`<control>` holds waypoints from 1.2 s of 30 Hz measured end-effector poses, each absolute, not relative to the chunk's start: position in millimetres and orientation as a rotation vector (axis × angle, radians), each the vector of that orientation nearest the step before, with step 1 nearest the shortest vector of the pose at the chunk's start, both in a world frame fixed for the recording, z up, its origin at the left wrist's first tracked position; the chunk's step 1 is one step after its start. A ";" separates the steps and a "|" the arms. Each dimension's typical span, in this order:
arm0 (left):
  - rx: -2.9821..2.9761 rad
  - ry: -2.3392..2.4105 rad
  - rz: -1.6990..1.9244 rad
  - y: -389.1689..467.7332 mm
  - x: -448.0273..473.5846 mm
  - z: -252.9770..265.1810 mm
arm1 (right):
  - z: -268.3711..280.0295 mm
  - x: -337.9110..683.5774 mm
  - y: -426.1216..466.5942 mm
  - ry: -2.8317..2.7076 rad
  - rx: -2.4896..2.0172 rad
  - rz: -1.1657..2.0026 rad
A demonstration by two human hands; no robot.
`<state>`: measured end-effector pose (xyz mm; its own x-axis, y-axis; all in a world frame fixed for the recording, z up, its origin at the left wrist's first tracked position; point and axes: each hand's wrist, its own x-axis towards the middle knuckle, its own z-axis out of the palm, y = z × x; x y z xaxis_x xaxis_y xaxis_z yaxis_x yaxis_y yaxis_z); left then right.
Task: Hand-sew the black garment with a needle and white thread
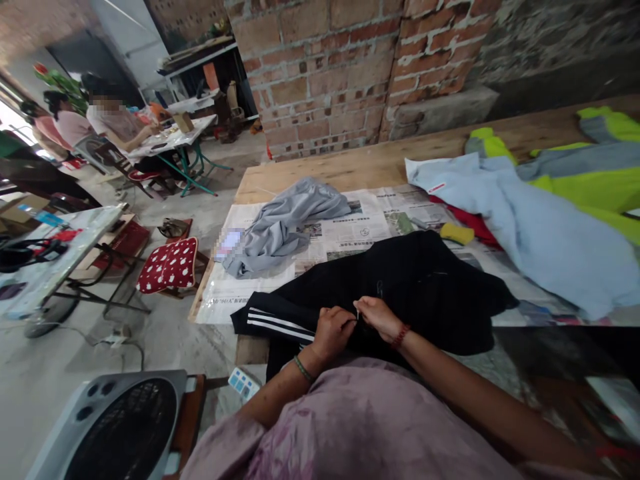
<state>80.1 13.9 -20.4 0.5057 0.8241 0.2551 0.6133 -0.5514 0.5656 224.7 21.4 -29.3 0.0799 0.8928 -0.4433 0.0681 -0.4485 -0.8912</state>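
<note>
- We're working w/ both hands on a black fabric garment with white side stripes [400, 280], which is lying across the near edge of the wooden plank tabletop [350, 170] and spilling over that edge toward our lap.
- Our left hand [333, 333], green bead bracelet at the wrist, is curling shut, fingers pinching a fold of the black cloth just by the white stripes.
- Our right hand [379, 316], red thread bracelet at the wrist, is closing thumb & forefinger on a tiny pale thing at the seam; too small to tell what it is. The 2 hands are almost touching.
- Spread newspaper sheets [360, 227] are covering the tabletop under the garment.
- A crumpled grey cloth garment [285, 223] is lying on the paper toward the left edge, well apart from our hands.
- A pale blue fabric garment [540, 227] is lying toward the right edge, w/ a neon yellow and grey hi-vis jacket [600, 170] behind it near the far right corner.
- A small yellow sponge-like block [457, 233] is sitting on the paper just beyond the black garment, beside a bit of red cloth.
- Off the table at left: a red cushion with white spots [169, 265] on a stool, a grey fan [113, 427] near us.
- Other people are sitting at a white table [175, 137] far left.
</note>
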 end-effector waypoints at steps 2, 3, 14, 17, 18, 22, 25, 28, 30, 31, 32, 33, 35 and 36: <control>2.371 1.188 0.721 12.6 80.4 -19.9 | -31.6 223.6 21.0 -0.977 -1.647 1.417; 2.380 1.190 0.725 11.9 80.6 -19.6 | -32.8 223.2 20.8 -0.980 -1.650 1.404; 2.334 1.198 0.735 10.4 82.3 -17.6 | -30.7 222.5 18.3 -1.016 -1.623 1.420; 2.306 1.245 0.746 13.0 81.7 -17.4 | -30.6 218.8 17.3 -1.026 -1.607 1.436; 2.295 1.258 0.748 14.1 81.3 -17.3 | -30.5 217.7 17.0 -1.028 -1.603 1.438; 2.245 1.248 0.749 17.9 78.8 -16.8 | -26.6 217.6 15.7 -1.039 -1.586 1.462; 2.207 1.220 0.735 18.6 77.3 -16.8 | -21.4 220.8 14.5 -1.055 -1.575 1.503; 2.187 1.201 0.713 18.1 76.6 -16.7 | -17.7 223.7 13.3 -1.059 -1.574 1.550; 2.171 1.188 0.698 17.7 76.1 -16.6 | -16.9 225.1 12.9 -1.059 -1.576 1.577; 2.160 1.180 0.695 17.5 75.8 -16.5 | -16.9 225.8 12.9 -1.060 -1.576 1.588; 2.145 1.174 0.696 17.4 75.4 -16.5 | -17.1 226.5 13.0 -1.063 -1.576 1.597; 2.130 1.168 0.699 17.3 75.1 -16.6 | -17.4 227.2 13.1 -1.067 -1.574 1.604; 2.097 1.159 0.715 17.2 74.6 -17.0 | -18.1 228.8 13.5 -1.077 -1.570 1.611; 2.082 1.152 0.723 17.0 74.5 -17.3 | -18.3 229.5 13.7 -1.081 -1.572 1.611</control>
